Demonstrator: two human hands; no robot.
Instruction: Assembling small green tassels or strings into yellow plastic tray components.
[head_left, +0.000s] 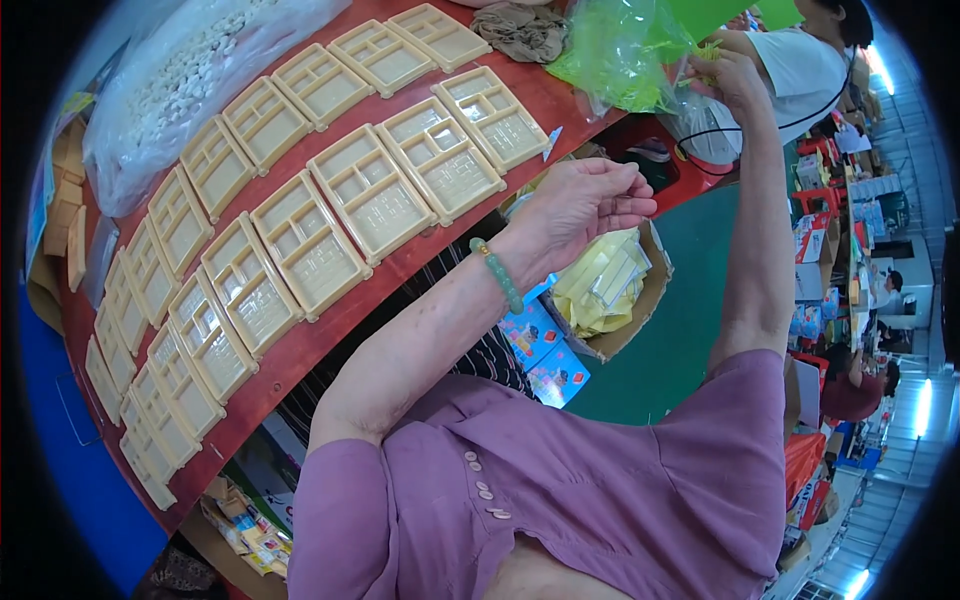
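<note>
My left hand, with a green bead bracelet at the wrist, hovers just off the red table's edge. Its fingers are curled in, thumb against them; anything in the grip is too small to make out. My right hand reaches far out beside a clear plastic bag lying on bright green plastic. Its fingers are bent closed around yellowish-green bits that I cannot name. Two curved rows of cream plastic compartment trays cover the table; the closest to my left hand is the end tray.
A big clear bag of small white pieces lies behind the trays on the red table. A crumpled brown cloth rests at its far end. Below my left hand stands a carton of yellow paper pieces. Another person sits close by.
</note>
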